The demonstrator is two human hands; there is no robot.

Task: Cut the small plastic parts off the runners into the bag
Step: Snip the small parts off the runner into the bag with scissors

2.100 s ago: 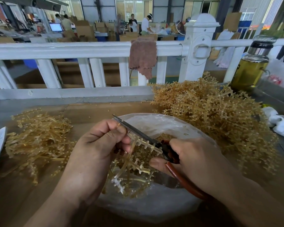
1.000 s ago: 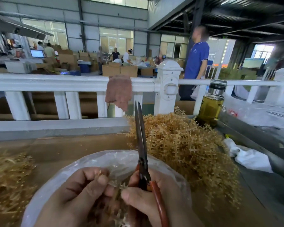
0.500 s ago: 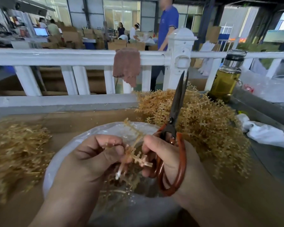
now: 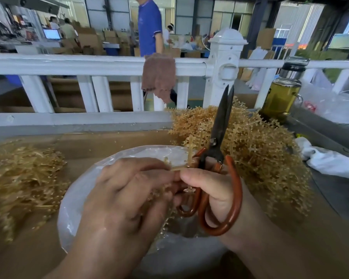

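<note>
Workshop counter, brown surface, white railing along its back edge.

Runner: amber plastic with small cross-shaped parts on it, held between both your hands above the open mouth of the bag.

Left hand: fingers curled, tips pinching the runner's stem from the left.

Right hand: thumb tip pressed on the same stem, meeting your left fingertips. Its fingers are threaded through the big handle loop of the scissors. Scissors stand upright with the blades pointing up and away, nearly closed, not on the runner.

Bag is clear plastic, mouth spread open, sitting on the counter directly under both hands. Amber bits show inside it below your palms, too blurred to count.

Just right of the bag: big pile of uncut runners. Left of the bag, apart from it: flatter pile of stems.

Far right: white rag. Bottle of yellow liquid stands behind the right pile.

Brown cloth is draped over the railing's top rail. Beyond it: person in a blue shirt, cartons, more people at benches.
</note>
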